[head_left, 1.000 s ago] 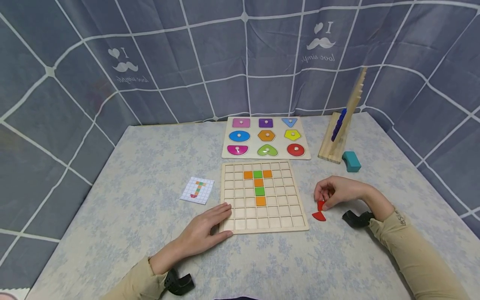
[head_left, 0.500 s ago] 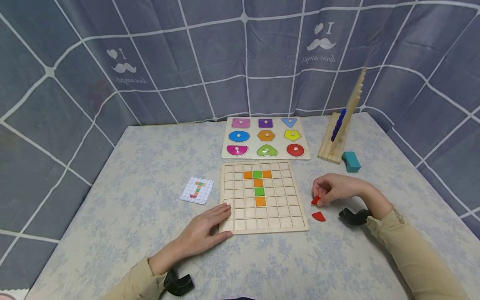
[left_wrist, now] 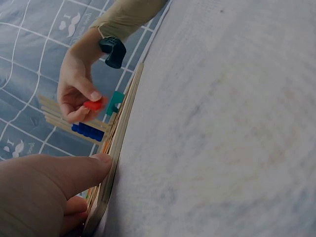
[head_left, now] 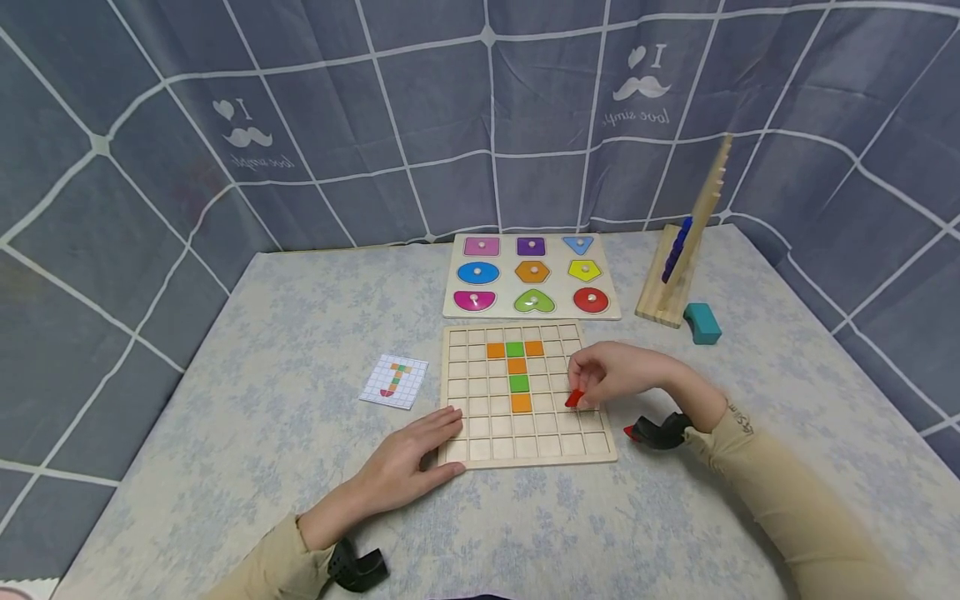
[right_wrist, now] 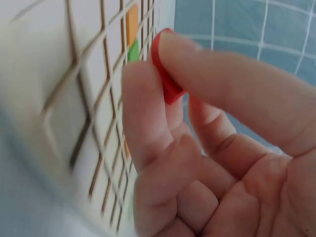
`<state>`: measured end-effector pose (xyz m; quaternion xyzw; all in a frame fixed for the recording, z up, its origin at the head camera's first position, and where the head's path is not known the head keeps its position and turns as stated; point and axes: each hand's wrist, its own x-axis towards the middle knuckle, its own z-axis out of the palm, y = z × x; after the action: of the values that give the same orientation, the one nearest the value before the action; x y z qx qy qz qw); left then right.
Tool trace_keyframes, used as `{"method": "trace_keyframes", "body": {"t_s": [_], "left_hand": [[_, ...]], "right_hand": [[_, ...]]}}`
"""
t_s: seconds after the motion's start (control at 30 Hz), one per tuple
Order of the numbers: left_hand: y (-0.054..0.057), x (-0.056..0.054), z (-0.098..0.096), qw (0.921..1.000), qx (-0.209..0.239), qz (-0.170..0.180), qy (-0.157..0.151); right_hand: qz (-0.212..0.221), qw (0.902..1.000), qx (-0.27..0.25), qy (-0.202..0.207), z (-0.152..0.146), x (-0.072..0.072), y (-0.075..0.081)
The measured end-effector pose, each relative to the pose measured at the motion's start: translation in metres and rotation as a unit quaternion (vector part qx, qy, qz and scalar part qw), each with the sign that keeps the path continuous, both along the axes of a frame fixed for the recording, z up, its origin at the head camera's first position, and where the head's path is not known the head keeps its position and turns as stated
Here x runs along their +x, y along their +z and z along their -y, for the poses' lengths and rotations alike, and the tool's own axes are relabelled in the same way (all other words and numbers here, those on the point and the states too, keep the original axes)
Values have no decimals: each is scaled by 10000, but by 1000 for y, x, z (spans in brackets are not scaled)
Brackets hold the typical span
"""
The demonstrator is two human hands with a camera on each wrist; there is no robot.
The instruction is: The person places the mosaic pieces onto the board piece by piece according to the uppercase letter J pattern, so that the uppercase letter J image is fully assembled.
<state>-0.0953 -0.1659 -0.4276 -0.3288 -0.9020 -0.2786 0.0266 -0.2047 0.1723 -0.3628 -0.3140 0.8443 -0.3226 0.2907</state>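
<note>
My right hand [head_left: 621, 371] pinches a red quarter-round tile [head_left: 574, 398] between thumb and fingertips, over the right part of a wooden grid board [head_left: 480, 427]. The right wrist view shows the red tile [right_wrist: 169, 81] on edge under the thumb tip. Orange and green square tiles [head_left: 519, 383] form a T in the board's cells. My left hand [head_left: 411, 458] rests at the board's near left corner, fingers fairly straight on its left side. Its thumb [left_wrist: 91, 170] lies along the board's edge in the left wrist view. A second red tile [head_left: 629, 432] shows partly behind the right wrist's black mount.
Left of the grid board lies a pattern card [head_left: 395, 381] with a J-like figure. Behind the board is a knobbed shape puzzle [head_left: 504, 287]. A wooden stand [head_left: 660, 300] with blue pieces rises at the back right, beside a teal block [head_left: 702, 323].
My right hand has picked up one red tile from the table and carried it left over the board. The other red tile stays on the table. My left hand has not moved.
</note>
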Motion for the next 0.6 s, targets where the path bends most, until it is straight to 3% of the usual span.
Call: {"method": "trace_keyframes", "body": {"t_s": [0.4,0.6], "left_hand": [[-2,0,0,9999,-105,-25,-25],[-1,0,0,9999,-118,15,-30]], "right_hand": [[-588,9977,-33,322,56,11,-8],[-538,9982,169,200,67,14,-15]]}}
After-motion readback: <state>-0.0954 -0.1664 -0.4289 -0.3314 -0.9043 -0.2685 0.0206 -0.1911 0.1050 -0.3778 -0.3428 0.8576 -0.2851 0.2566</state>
